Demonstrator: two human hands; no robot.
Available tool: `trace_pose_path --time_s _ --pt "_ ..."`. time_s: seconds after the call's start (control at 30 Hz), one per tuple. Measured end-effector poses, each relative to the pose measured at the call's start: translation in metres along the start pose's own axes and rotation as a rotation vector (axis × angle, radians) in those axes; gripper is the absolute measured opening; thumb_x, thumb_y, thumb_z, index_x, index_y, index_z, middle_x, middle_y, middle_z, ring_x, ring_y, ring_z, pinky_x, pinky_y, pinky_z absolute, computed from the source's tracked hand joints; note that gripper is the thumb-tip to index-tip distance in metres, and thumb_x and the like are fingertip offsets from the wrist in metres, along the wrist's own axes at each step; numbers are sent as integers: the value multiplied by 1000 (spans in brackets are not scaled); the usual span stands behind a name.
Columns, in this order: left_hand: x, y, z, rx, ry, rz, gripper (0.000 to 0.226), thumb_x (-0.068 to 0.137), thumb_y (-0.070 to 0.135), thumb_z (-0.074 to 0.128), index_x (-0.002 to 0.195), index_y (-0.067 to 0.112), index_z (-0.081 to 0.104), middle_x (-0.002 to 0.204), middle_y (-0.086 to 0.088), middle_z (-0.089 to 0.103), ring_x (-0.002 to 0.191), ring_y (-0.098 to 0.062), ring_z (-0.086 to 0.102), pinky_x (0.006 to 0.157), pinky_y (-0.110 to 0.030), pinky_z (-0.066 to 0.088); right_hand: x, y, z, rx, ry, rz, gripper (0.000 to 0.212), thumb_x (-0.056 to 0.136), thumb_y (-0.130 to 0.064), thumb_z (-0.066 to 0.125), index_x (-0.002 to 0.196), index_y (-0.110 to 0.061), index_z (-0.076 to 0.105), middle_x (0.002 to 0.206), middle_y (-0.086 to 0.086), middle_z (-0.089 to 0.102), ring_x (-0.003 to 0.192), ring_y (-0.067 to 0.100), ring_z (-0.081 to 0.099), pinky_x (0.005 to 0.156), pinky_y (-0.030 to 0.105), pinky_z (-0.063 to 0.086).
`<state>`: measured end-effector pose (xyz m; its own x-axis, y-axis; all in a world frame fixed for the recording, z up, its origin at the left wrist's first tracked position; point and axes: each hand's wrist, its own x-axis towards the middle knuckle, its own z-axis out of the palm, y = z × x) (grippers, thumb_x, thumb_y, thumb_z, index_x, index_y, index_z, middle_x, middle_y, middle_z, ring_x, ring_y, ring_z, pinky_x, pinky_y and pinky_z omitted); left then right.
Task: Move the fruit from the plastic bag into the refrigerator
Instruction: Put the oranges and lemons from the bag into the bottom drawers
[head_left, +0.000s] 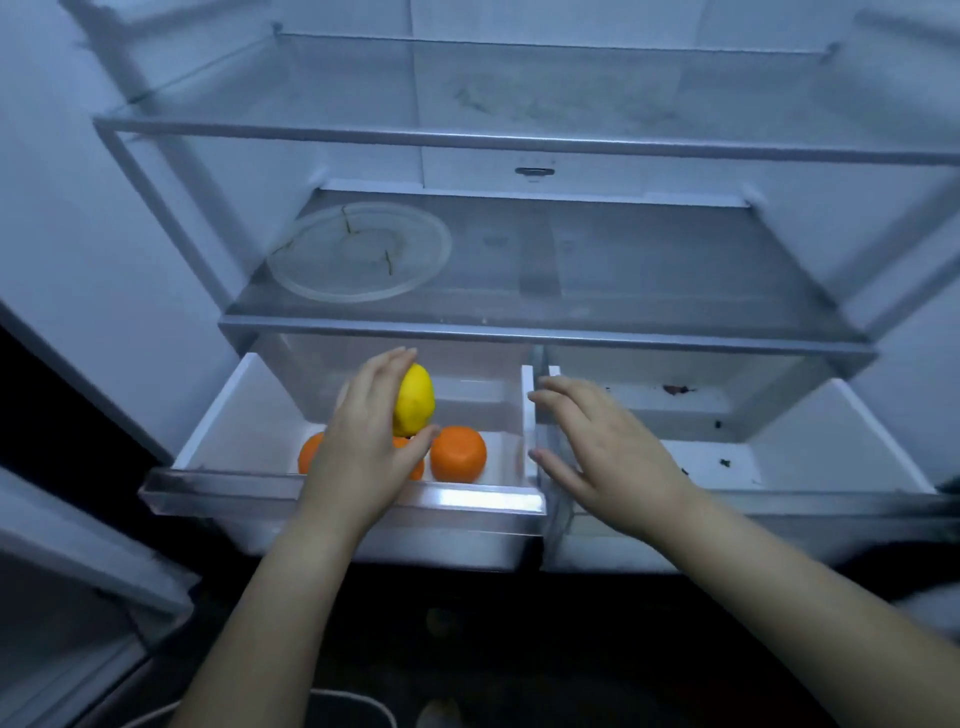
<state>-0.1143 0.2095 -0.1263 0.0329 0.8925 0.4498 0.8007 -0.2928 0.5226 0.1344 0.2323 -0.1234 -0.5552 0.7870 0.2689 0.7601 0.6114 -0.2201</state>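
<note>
Our left hand (363, 441) holds a yellow lemon (415, 400) with the fingers laid along its far side and the thumb curled under it, so the fruit is pinched between them. It hangs inside the refrigerator (675, 176), just above the floor of the pulled-out left drawer (234, 491).

Beneath the lemon, oranges lie on the drawer floor. One whole orange (458, 453) sits to the right of our thumb, near the drawer's right wall. A second orange (310, 454) shows at the left edge of our wrist. An orange sliver between them may be a third, but our hand hides most of it.

Our right hand (608, 457) is spread, palm down and holding nothing. Its fingertips are near the divide between the two drawers. The right drawer (831, 431) is also pulled out, and dark crumbs (675, 388) are scattered on its floor.

Above both drawers runs a glass shelf (623, 270), with a round clear plate (358, 252) lying flat on its left half.
</note>
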Motion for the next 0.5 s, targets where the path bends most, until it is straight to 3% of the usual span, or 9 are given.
trace_pose_path --time_s 0.23,0.33,0.5 --pt "14 69 55 -68 -173 136 67 79 22 74 137 16 41 136 0 44 124 -12 40 102 -13 24 -84 58 -23 -21 195 98 33 92 -39 49 108 -11 60 107 4 57 99 24 54 81 35 46" --pt "20 87 74 -72 -224 170 67 79 32 70 137 15 41 138 -1 43 126 -13 40 102 -23 31 -110 80 -25 -45 253 127 32 92 -39 51 104 -12 62 100 3 56 93 23 53 79 34 44" --pt "29 106 98 -80 -292 209 69 78 41 64 138 15 41 138 -2 44 127 -17 41 102 -24 30 -137 105 -20 -15 345 181 31 90 -42 56 96 -13 64 92 2 56 87 23 53 74 37 46"
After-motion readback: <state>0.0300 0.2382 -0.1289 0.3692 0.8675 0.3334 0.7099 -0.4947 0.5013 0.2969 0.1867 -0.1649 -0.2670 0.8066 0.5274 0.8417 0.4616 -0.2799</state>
